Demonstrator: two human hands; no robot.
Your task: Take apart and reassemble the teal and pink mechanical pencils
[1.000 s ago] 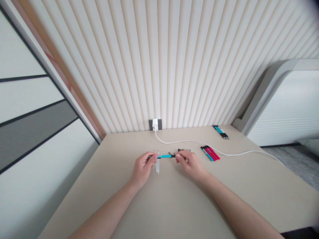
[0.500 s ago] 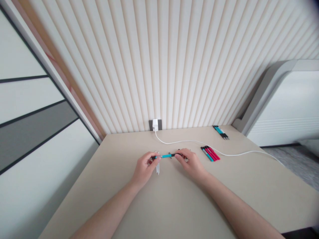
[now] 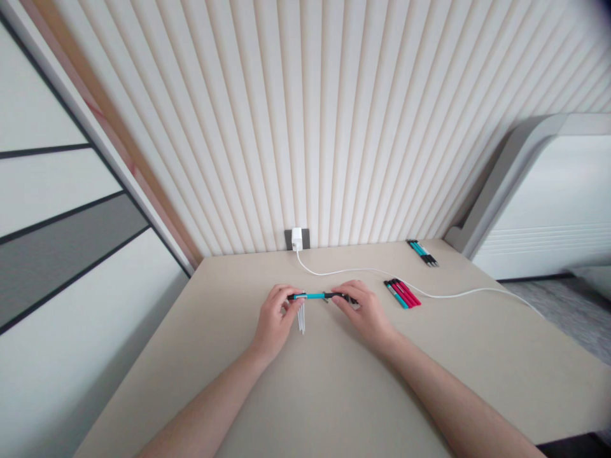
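A slim teal-and-black pen [image 3: 312, 296] is held level just above the beige laminate desk [image 3: 334, 388], with its teal barrel toward the left hand [image 3: 273, 318] and its black end toward the right hand [image 3: 363, 315]. Neither hand is open: the left fingers [image 3: 286, 299] and the right fingers [image 3: 346, 294] are curled closed around the pen, one set at each end. Thin clear plastic tubes [image 3: 301, 320] lie on the desk below the left hand, their far ends covered by it. Small dark parts [image 3: 353, 300] sit just beside the right fingers, mostly hidden. Farther right, a group of red and teal pens [image 3: 403, 294] lies close to a white cable [image 3: 363, 272], which runs to a white plug adapter [image 3: 296, 239] on the wall. A group of teal-and-black pens [image 3: 422, 252] lies near the desk's far edge. Only one pen is in hand, with the two groups lying apart from it. The fingers hide both pen ends, so whether its parts are fully joined cannot be told.
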